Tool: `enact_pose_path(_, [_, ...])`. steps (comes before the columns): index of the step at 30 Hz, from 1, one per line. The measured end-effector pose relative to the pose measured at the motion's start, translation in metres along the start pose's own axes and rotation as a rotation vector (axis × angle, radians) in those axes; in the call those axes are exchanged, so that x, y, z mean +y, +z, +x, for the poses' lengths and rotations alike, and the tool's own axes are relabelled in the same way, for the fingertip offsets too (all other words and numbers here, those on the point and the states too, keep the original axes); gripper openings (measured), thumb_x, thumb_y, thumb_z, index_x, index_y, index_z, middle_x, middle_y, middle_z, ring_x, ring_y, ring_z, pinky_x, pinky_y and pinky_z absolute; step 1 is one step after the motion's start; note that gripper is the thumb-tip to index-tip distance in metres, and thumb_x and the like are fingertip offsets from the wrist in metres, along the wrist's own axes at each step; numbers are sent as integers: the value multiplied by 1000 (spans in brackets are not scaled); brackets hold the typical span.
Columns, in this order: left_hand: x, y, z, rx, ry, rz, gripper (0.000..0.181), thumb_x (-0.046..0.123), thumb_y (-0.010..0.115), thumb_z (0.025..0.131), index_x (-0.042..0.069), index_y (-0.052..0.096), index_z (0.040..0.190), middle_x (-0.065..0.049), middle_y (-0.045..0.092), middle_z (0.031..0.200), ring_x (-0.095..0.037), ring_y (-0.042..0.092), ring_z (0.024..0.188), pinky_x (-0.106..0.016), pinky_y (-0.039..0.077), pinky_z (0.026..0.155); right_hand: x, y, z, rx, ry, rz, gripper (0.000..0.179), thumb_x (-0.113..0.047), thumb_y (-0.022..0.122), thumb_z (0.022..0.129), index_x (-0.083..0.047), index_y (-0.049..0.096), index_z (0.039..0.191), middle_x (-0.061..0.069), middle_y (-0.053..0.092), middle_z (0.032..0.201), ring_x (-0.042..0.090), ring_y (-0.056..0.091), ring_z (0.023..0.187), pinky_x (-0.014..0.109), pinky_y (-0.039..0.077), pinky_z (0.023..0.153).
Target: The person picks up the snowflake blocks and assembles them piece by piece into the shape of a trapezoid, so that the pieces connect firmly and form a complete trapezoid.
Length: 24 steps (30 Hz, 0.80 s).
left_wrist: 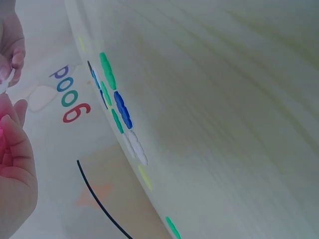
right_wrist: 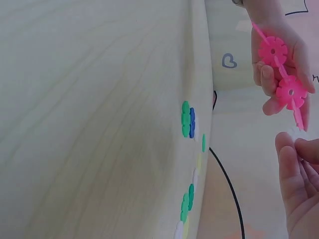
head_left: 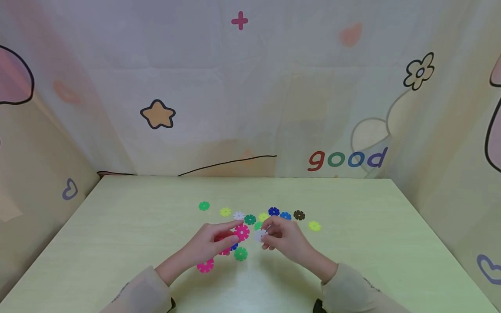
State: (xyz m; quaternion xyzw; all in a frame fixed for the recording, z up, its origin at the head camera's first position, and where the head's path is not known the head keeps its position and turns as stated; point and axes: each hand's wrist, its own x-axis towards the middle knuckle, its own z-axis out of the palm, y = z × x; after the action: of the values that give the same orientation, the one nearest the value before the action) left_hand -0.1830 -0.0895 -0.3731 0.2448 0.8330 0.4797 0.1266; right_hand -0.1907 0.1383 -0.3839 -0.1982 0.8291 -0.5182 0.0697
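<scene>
In the head view my left hand (head_left: 209,241) holds a chain of pink notched discs (head_left: 242,232) between thumb and fingers. The chain trails down past the palm; the right wrist view shows its discs (right_wrist: 291,92) slotted together at crossing angles. My right hand (head_left: 289,241) pinches a white notched disc (head_left: 259,235) just right of the chain's upper end, with a small gap between them in the head view. Fingertips hide part of the white disc. Both hands are raised above the table, and a green disc (head_left: 240,254) lies below the chain.
Loose notched discs lie beyond the hands on the pale table (head_left: 129,226): a green disc (head_left: 204,206), a yellow disc (head_left: 225,211), a navy disc (head_left: 274,211), a brown disc (head_left: 299,215) and several others. A printed cloth (head_left: 203,87) rises behind the table.
</scene>
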Motion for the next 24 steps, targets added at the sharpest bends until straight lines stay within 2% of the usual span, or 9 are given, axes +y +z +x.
enact_pose_path(3, [10,-1,-3,-4,-3,9,43,20,54,88,13,45,130,-7,65,84,-11,59,63,-25,48,55,-1,1,-1,5,-20,-6,15,-4,62,80,-1,55,92,19,65,80,16,64,65,21,52,59])
enact_pose_path(5, [12,-1,-3,-7,-6,5,44,20,54,88,12,45,130,-7,65,82,-13,59,63,-28,49,56,-1,2,-1,9,-32,-7,14,-4,62,80,0,54,91,19,64,80,15,64,65,21,51,59])
enact_pose_path(9, [0,2,1,-3,-6,2,44,22,54,88,16,45,130,-9,64,84,-19,60,66,-31,49,56,0,5,-1,22,-44,-2,12,-4,62,81,0,54,89,17,64,79,16,64,66,20,51,60])
enact_pose_path(14, [-16,4,7,-4,1,-10,45,32,55,87,23,45,130,-11,65,84,-17,59,64,-27,48,55,1,9,-1,46,-50,11,11,-6,62,81,-1,55,88,16,64,80,17,65,67,19,51,61])
enact_pose_path(22, [-19,5,8,-1,-8,-5,47,38,55,85,25,46,129,-10,65,81,-15,58,61,-28,48,54,6,15,1,81,-100,8,10,-6,63,80,-3,55,85,14,65,80,14,64,67,19,51,61])
enact_pose_path(24, [-19,5,8,3,-7,-11,47,38,55,85,24,46,129,-11,65,81,-19,59,62,-26,47,52,7,16,1,87,-111,3,9,-6,63,80,-3,55,84,13,65,79,12,64,67,19,51,61])
